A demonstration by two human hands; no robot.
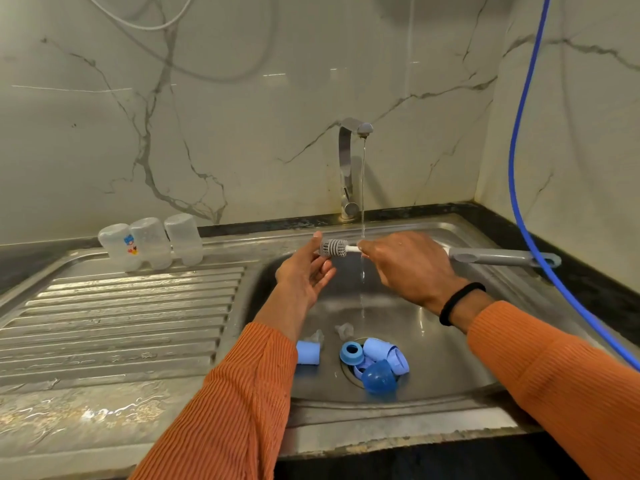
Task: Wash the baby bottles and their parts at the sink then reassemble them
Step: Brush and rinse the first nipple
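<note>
My right hand grips the grey bottle brush by its shaft, over the sink basin. The brush's ribbed head sits just left of the running water stream. My left hand is open, with its fingertips touching the brush head. Three clear bottle bodies stand upside down at the back of the draining board. Blue caps and rings lie around the drain. A light-blue cap and two clear teats lie on the basin floor nearby.
The chrome tap stands behind the steel basin. The ribbed draining board on the left is wet. A blue hose hangs down the right wall and crosses the counter corner. White cables hang on the marble wall.
</note>
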